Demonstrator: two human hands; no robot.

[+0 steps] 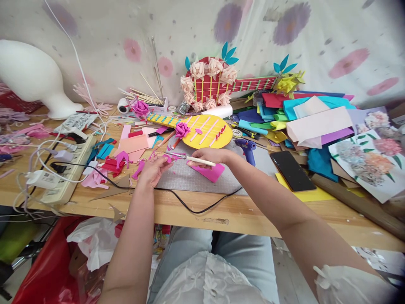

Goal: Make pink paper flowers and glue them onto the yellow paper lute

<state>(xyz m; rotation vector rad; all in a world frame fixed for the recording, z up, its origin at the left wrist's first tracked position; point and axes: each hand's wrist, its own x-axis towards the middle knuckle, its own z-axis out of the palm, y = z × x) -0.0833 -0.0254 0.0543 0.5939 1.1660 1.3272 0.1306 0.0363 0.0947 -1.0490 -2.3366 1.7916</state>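
Observation:
My right hand (213,156) is closed round white-handled scissors (202,161), their metal blades pointing left. Between the fingertips of my left hand (155,169) is a small piece of magenta paper (168,158), right by the blades. Under my right hand a larger magenta sheet (211,172) lies on the grey cutting mat (186,181). Just beyond both hands rests a yellow paper guitar (207,131) with pink strips, red pegs and a magenta paper flower (182,130).
A blue glue gun (248,150) and a black phone (292,171) are to the right. A black cable (190,209) crosses the table's front. At left stands a power strip (68,173) with plugs. A red flowered guitar (209,82) leans behind, beside piled coloured paper (319,118).

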